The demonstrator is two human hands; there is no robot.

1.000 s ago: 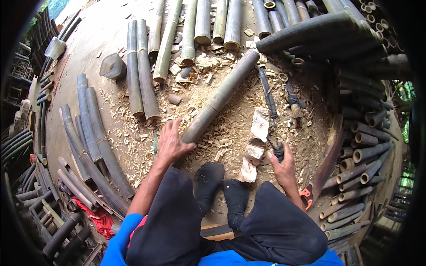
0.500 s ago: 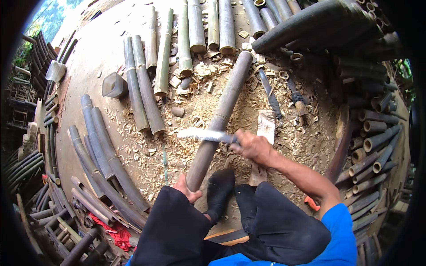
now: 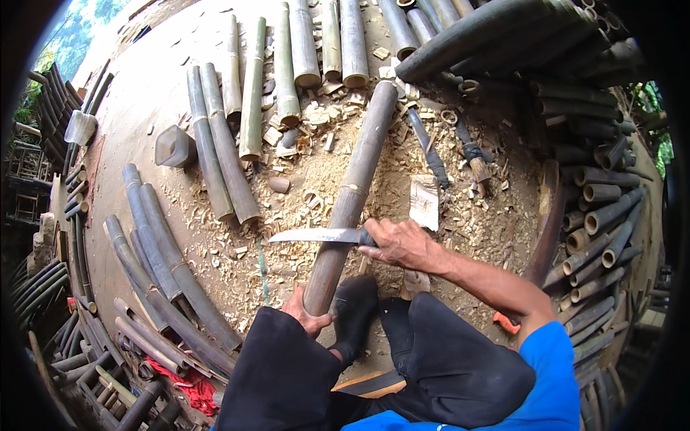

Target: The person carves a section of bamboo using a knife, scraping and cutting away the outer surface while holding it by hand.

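A thick grey-brown bamboo pole (image 3: 364,158) slants up and away from my knees, its far end near other bamboo pieces. My left hand (image 3: 309,313) is wrapped round the pole's near end, beside my left knee. In my right hand (image 3: 397,244) is the dark handle of a long-bladed knife (image 3: 309,235). Its blade lies across the pole below the pale joint ring, tip pointing left. Whether the edge bites into the bamboo I cannot tell.
Wood chips and shavings (image 3: 323,169) cover the ground. Two dark-handled blades (image 3: 429,151) (image 3: 471,147) and a pale wood block (image 3: 424,201) lie right of the pole. Bamboo lengths lie left (image 3: 162,237) and ahead (image 3: 251,93), with stacks at right (image 3: 604,194). A plastic container (image 3: 175,147) stands left.
The knife and my right hand have moved slightly down the pole, toward me and to the left. The blade, blurred before, now looks sharp. My left hand keeps its hold.
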